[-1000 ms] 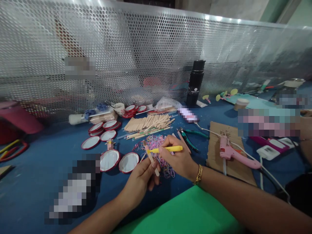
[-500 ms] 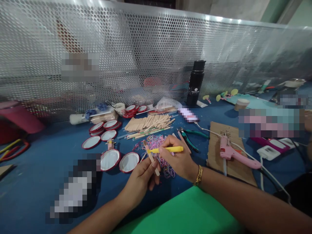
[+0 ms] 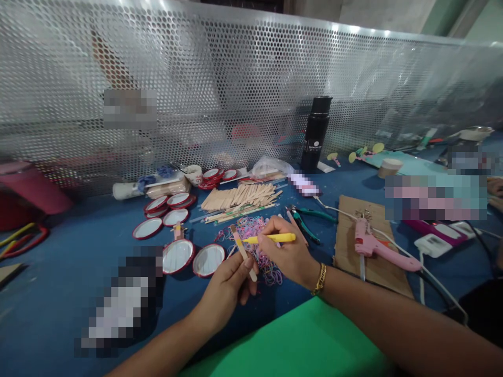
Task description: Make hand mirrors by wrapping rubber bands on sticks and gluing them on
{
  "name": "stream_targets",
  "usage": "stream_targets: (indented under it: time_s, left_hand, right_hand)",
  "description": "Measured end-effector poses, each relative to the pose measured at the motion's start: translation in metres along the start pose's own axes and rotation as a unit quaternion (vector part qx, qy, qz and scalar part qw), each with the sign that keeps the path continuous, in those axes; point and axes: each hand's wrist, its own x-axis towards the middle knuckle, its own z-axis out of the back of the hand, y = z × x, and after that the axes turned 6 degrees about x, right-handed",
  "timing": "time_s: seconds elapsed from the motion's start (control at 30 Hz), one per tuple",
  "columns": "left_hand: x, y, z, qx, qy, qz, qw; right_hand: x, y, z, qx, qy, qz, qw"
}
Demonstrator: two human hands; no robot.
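Between the thumb and fingers of my left hand (image 3: 231,277) is a wooden craft stick (image 3: 248,263), slanting up to the left. Its upper part carries brown, pink and yellow colour. My right hand (image 3: 288,256) is closed round a yellow marker (image 3: 277,238), whose tip points left at the yellow band of the stick; whether it touches I cannot tell. Beneath both hands spreads a heap of colourful rubber bands (image 3: 271,272). Two round red-rimmed lids (image 3: 209,261) lie just left of my left hand.
Behind the hands lies a pile of bare craft sticks (image 3: 239,197). Green-handled pliers (image 3: 304,225) and a pink glue gun (image 3: 383,250) on cardboard (image 3: 341,235) are to the right. A black bottle (image 3: 315,136) stands before the perforated metal screen (image 3: 251,78). Green sheet (image 3: 298,340) lies in front.
The marker's tip has shifted slightly right along the craft stick, and more yellow shows on the stick. Both hands keep their hold and nearly the same place.
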Motion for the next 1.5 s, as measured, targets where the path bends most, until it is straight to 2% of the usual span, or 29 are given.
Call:
stream_targets:
  time_s: [0.87,1.0,1.17,1.33,1.5]
  left_hand:
    - [0.0014,-0.0002,-0.0004,0.010,-0.001,0.006,1.000]
    - [0.0019,-0.0001,-0.0008,0.014,-0.002,0.002,1.000]
    - [0.0014,0.0001,-0.0006,0.015,0.002,-0.001,1.000]
    - [0.0022,-0.0017,-0.0006,0.012,-0.001,0.002,1.000]
    - [0.0017,-0.0021,0.0001,0.014,0.001,0.000,1.000]
  right_hand:
    - [-0.0004,0.0001,-0.0016,0.017,0.008,0.008,1.000]
    - [-0.0007,-0.0003,-0.0017,0.007,-0.009,0.005,1.000]
    - [-0.0010,0.0000,-0.0017,0.026,0.012,0.009,1.000]
    - [-0.0001,0.0011,-0.0005,0.009,-0.009,0.004,1.000]
    - [-0.0003,0.0015,-0.0012,0.019,0.011,0.021,1.000]
